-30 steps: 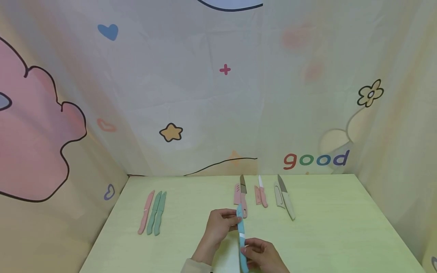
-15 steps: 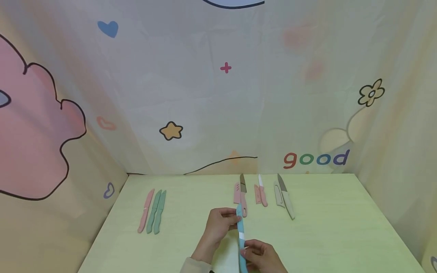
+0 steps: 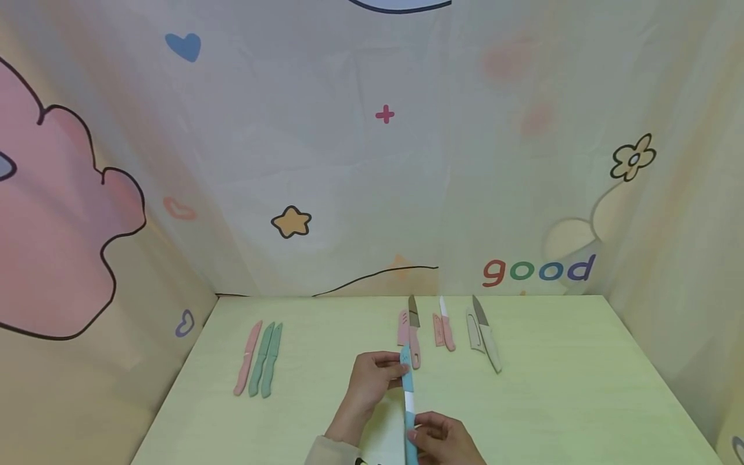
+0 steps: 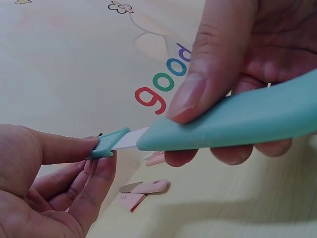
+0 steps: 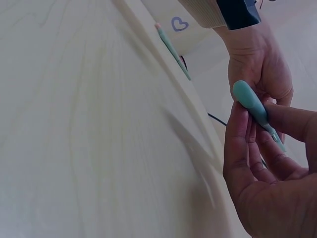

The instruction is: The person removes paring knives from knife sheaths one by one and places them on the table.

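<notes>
Pinching sheath (image 3: 409, 382) at frame's lower centre: left hand (image 3: 371, 378); right hand (image 3: 446, 440) grips handle (image 4: 237, 118); crooked tug could nick left hand with bare blade (image 3: 409, 402)

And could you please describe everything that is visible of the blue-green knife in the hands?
The knife has a smooth, plastic-looking blue-green handle with a rounded butt, a matching sheath with small dark marks near its tip, and a white blade. The blade is partly sheathed; a short stretch shows bare. Held above the table, the knife points away from the person. The left hand pinches the sheath; the right hand grips the handle.
</notes>
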`<move>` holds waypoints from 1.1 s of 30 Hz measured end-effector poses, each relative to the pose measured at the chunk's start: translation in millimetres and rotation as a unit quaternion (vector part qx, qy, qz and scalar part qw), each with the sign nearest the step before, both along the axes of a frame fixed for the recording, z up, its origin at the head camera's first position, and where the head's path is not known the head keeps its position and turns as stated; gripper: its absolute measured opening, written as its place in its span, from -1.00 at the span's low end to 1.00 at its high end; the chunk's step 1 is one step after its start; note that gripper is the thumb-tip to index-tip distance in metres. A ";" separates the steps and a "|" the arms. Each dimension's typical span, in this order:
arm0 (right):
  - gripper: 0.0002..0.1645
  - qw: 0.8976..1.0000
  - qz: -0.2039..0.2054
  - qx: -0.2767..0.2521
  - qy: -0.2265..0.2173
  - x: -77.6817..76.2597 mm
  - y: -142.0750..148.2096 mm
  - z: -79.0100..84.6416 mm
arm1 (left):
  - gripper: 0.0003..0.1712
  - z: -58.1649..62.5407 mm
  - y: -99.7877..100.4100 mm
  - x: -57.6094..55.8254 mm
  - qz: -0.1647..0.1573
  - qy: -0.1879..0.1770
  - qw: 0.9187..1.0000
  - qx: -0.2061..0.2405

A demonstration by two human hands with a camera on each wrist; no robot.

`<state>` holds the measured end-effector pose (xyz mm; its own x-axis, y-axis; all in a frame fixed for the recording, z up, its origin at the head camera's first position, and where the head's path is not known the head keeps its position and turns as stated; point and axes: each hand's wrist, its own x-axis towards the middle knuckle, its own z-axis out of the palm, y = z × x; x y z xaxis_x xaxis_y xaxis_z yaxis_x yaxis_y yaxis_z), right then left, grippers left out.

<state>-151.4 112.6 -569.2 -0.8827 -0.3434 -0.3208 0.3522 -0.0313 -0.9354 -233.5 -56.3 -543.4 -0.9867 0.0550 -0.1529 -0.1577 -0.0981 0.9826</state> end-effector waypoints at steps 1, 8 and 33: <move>-0.56 1.000 0.000 0.004 0.000 0.5 0.2 0.0 | -0.75 0.2 0.1 -0.1 0.001 0.001 1.000 0.000; -0.55 1.000 0.004 0.025 -0.003 2.2 -1.0 -2.1 | -0.76 2.2 -1.1 -0.5 -0.002 0.003 1.000 0.008; -0.58 0.999 0.015 0.041 -0.001 7.3 0.4 -12.1 | -0.78 1.9 -3.6 -0.7 0.000 0.013 1.000 -0.004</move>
<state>-144.1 113.0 -581.3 -0.8718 -0.3427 -0.3501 0.3528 0.0567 -0.9340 -234.2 -60.0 -541.6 -0.9903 0.0529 -0.1283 -0.1327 -0.0900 0.9871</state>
